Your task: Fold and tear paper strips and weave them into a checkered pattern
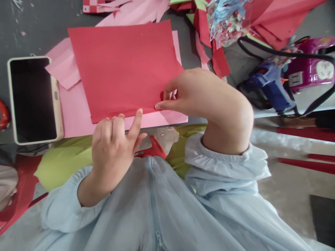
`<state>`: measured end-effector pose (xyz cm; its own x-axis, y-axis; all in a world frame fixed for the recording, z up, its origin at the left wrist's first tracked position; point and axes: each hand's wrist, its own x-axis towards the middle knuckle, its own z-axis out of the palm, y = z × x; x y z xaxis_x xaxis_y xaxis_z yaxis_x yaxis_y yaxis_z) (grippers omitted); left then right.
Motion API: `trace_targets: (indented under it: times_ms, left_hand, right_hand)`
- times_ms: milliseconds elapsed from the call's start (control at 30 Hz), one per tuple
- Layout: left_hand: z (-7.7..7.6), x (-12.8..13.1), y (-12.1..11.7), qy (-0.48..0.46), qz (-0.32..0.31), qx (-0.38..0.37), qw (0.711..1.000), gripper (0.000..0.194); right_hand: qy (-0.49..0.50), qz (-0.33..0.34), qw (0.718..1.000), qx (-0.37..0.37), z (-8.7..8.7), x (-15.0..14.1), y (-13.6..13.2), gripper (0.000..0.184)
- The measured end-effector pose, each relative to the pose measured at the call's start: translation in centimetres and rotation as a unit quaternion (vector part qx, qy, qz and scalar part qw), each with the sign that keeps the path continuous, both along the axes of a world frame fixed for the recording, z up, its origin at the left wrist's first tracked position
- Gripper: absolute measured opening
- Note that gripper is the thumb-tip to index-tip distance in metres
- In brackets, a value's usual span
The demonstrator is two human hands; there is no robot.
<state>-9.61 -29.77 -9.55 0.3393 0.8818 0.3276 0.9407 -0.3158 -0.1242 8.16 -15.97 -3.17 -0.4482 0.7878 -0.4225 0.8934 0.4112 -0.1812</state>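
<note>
A grey tabletop [52, 21] carries everything. On it lies a large pink paper sheet [74, 111], its near edge close to the table's front edge. The red paper sheet [123, 69] rests on top, in front of the person, leaving a pink margin along the near side. Work on it looks early: a narrow lip seems turned up along the near edge, while the broad face shows no crease. Whether that lip is pressed down throughout is hard to tell.

The right hand [190, 87] pinches the red edge between thumb and curled fingers; the left hand [112, 143] is loosely spread, index fingertip at the same edge.

A cream-cased phone [34, 101] borders the pink sheet on the left. Rightward, a purple socket block [306, 69], blue glue gun [274, 87] and bag of small charms [230, 26] narrow the room; more grey surface shows at far left.
</note>
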Motion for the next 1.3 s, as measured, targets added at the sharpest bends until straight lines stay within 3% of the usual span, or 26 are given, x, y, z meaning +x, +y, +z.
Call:
trace_targets:
  times_ms: [300, 600, 800, 1033, 1300]
  left_hand:
    - [0.1, 0.3, -0.4, 0.029, 0.016, -0.038, 0.999, 0.064]
    - [0.4, 0.5, -0.4, -0.055, 0.023, -0.103, 0.993, 0.065]
    - [0.3, 0.8, -0.2, -0.05, 0.019, -0.099, 0.994, 0.067]
    - [-0.3, 0.7, 0.2, -0.015, 0.011, -0.031, 0.999, 0.059]
    - [-0.7, 1.6, 0.5, -0.044, -0.024, -0.008, 0.999, 0.063]
  right_hand:
    - [0.017, 0.009, 1.0, 0.015, -0.1, 0.1, -0.1, 0.015]
    - [0.016, 0.018, 1.0, -0.002, -0.2, 0.2, 0.2, 0.017]
    - [0.014, 0.024, 1.0, 0.007, -0.4, 0.3, 0.2, 0.017]
    - [0.038, 0.035, 0.999, 0.014, 0.0, 0.6, 0.0, 0.022]
    - [0.038, 0.031, 0.999, 0.015, -0.3, 0.6, -0.1, 0.015]
